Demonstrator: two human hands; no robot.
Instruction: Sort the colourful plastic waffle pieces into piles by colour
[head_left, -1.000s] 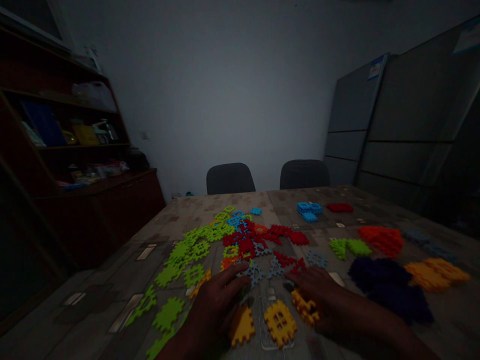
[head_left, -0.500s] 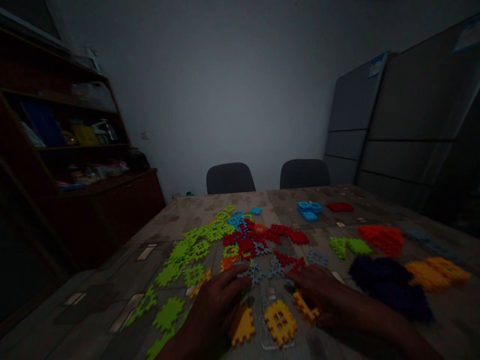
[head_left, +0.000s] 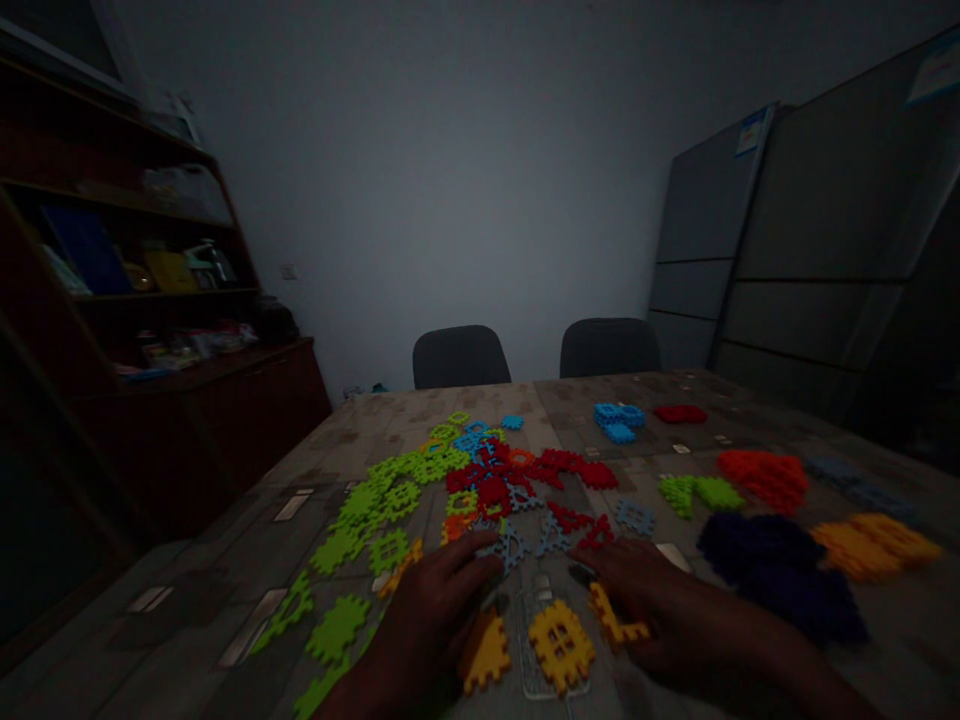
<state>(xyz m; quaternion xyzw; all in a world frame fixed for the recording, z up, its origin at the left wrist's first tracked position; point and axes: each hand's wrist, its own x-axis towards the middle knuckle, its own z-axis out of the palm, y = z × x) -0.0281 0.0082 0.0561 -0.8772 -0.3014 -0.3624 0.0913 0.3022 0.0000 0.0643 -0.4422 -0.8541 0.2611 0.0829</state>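
My right hand [head_left: 645, 590] has its fingers closed on a yellow notched plastic building piece [head_left: 616, 618] with an open middle, which is tilted near the table surface. Reaching in from the lower left, my left hand [head_left: 442, 605] has its fingers stretched out towards the grey pieces, and part of it is hidden in shadow. Beside its thumb lies an orange-yellow piece [head_left: 486, 652], partly covered by that hand. Between both hands, a yellow window-patterned piece [head_left: 561, 643] lies flat. Grey triangular pieces [head_left: 553, 535] are just beyond my fingertips.
A mixed spread of green pieces [head_left: 364, 505] and red pieces [head_left: 574, 467] covers the table's left and middle. Sorted piles stand right: dark blue [head_left: 780, 570], yellow-orange [head_left: 874, 545], red-orange [head_left: 763, 478], light blue [head_left: 619, 418]. Two chairs [head_left: 460, 357] are behind the table.
My right hand has shifted slightly to the right, and the yellow piece in it has turned a little. My left hand stays about where it was.
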